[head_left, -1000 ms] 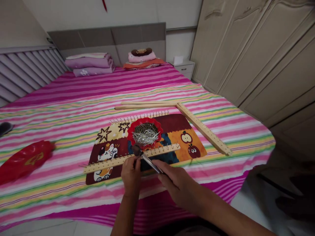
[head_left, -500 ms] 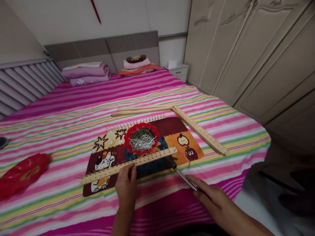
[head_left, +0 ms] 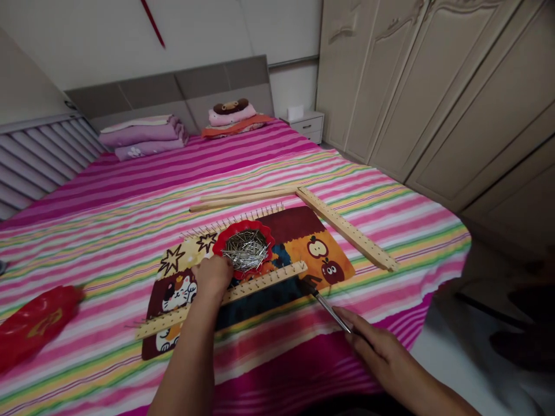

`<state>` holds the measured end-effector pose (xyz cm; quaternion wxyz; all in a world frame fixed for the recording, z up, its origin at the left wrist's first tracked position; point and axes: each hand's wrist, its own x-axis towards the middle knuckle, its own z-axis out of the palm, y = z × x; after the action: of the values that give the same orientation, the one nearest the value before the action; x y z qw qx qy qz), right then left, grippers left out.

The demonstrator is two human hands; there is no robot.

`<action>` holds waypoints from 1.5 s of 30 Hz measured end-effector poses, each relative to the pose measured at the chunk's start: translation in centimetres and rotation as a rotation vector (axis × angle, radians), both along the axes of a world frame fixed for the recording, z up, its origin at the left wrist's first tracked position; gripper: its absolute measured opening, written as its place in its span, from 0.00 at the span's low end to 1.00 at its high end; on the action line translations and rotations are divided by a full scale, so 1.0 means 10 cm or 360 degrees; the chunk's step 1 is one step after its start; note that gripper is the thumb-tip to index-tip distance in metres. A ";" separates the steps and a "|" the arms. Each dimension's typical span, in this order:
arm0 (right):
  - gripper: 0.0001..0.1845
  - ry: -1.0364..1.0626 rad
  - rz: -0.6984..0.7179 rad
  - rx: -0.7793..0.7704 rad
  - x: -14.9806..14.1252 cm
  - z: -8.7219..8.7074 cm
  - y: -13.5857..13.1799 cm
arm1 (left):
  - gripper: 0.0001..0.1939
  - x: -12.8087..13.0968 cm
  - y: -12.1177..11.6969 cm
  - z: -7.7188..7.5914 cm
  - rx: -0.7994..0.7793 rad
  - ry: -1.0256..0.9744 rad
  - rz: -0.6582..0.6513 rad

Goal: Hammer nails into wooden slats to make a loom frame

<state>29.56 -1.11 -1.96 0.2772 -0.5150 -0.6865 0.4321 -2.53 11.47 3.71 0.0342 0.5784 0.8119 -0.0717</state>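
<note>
My right hand [head_left: 377,341] is closed round the end of a hammer [head_left: 329,311], whose dark head rests low over the patterned mat [head_left: 295,231]. My left hand [head_left: 212,274] is at the left rim of a red scalloped bowl [head_left: 220,234] heaped with nails [head_left: 247,251]. Its fingers look curled; their tips, and anything in them, are hidden. Under my left forearm crosses a wooden strip [head_left: 264,279] with nails standing in it in a row. Another strip with upright nails [head_left: 232,222] lies behind the bowl.
Bare wooden strips lie at the back [head_left: 243,197], and one drilled with holes [head_left: 347,228] slants along the mat's right side. On the striped bed cover at left sits a red tray [head_left: 41,320]. Folded bedding [head_left: 143,137] is by the headboard; wardrobes [head_left: 390,86] stand right.
The hammer has swung away from the strip to the right. My left hand has let go of the strip and reached forward to the bowl's left rim.
</note>
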 end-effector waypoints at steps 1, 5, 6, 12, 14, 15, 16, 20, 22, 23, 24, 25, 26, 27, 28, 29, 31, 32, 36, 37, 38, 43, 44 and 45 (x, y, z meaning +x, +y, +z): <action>0.27 0.0004 0.0015 -0.0008 0.00 0.00 0.00 | 0.14 0.01 0.04 0.00 -0.0041 0.0007 0.0005; 0.27 0.0019 -0.0017 0.0007 0.00 -0.02 0.00 | 0.14 0.02 0.18 -0.02 -0.0176 -0.0016 0.0008; 0.26 0.0021 -0.0039 0.0019 0.00 -0.03 0.00 | 0.13 0.01 0.20 -0.02 -0.0198 -0.0026 -0.0009; 0.28 0.0020 0.0018 -0.0015 0.00 -0.06 -0.02 | 0.11 -0.11 0.08 0.14 -0.0161 -0.0111 -0.0078; 0.28 0.0016 0.0038 -0.0023 0.00 -0.05 -0.02 | 0.10 -0.21 -0.05 0.20 -0.0044 -0.0290 -0.0056; 0.28 0.0012 0.0037 -0.0027 0.00 -0.05 -0.02 | 0.09 -0.26 -0.12 0.22 0.0040 -0.0445 -0.0030; 0.28 0.0009 0.0035 -0.0034 0.00 -0.05 -0.02 | 0.09 -0.31 -0.20 0.23 0.0129 -0.0645 0.0009; 0.28 -0.0008 0.0043 -0.0045 0.01 -0.06 -0.03 | 0.14 -0.43 -0.51 0.19 0.0457 -0.1541 0.0289; 0.28 -0.0012 0.0033 -0.0025 0.00 -0.07 -0.03 | 0.16 -0.45 -0.66 0.16 0.0570 -0.1849 0.0448; 0.27 -0.0012 0.0020 -0.0012 0.00 -0.08 -0.04 | 0.16 -0.45 -0.73 0.16 0.0606 -0.1974 0.0534; 0.27 -0.0012 0.0010 0.0002 -0.01 -0.08 -0.04 | 0.17 -0.45 -0.80 0.15 0.0621 -0.2097 0.0618; 0.27 -0.0015 0.0002 0.0015 -0.01 -0.08 -0.05 | 0.18 -0.44 -0.87 0.15 0.0618 -0.2221 0.0691; 0.27 -0.0023 -0.0001 0.0025 -0.01 -0.07 -0.05 | 0.19 -0.43 -0.93 0.15 0.0603 -0.2336 0.0749; 0.27 -0.0033 0.0001 0.0028 -0.02 -0.07 -0.05 | 0.20 -0.42 -0.98 0.15 0.0586 -0.2433 0.0784; 0.27 -0.0044 0.0007 0.0022 -0.02 -0.06 -0.05 | 0.21 -0.42 -1.03 0.14 0.0573 -0.2506 0.0801; 0.27 -0.0051 0.0013 0.0012 -0.02 -0.06 -0.05 | 0.23 -0.41 -1.07 0.12 0.0565 -0.2555 0.0810; 0.27 -0.0048 0.0014 -0.0005 -0.01 -0.05 -0.05 | 0.25 -0.39 -1.13 0.07 0.0573 -0.2595 0.0835; 0.27 -0.0040 0.0012 -0.0008 -0.01 -0.04 -0.05 | 0.26 -0.39 -1.15 0.04 0.0590 -0.2606 0.0849; 0.27 -0.0026 0.0010 -0.0028 -0.01 -0.03 -0.04 | 0.25 -0.35 -1.15 -0.12 0.0705 -0.2617 0.0950; 0.27 -0.0029 0.0013 -0.0036 -0.01 -0.03 -0.04 | 0.24 -0.34 -1.15 -0.16 0.0747 -0.2598 0.0981; 0.27 -0.0032 0.0019 -0.0039 -0.01 -0.03 -0.04 | 0.24 -0.33 -1.14 -0.20 0.0793 -0.2566 0.1007; 0.28 -0.0061 0.0053 -0.0003 -0.01 -0.05 -0.05 | 0.23 -0.32 -1.07 -0.38 0.0991 -0.2253 0.0888; 0.28 -0.0066 0.0046 0.0000 -0.01 -0.06 -0.05 | 0.23 -0.32 -1.06 -0.42 0.0997 -0.2199 0.0851; 0.27 -0.0066 0.0034 0.0002 -0.01 -0.07 -0.05 | 0.23 -0.32 -1.04 -0.45 0.0992 -0.2158 0.0823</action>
<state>29.50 -1.60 -2.62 0.2585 -0.5164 -0.6978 0.4237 -5.73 1.02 -0.82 0.3735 0.2718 0.7054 0.5376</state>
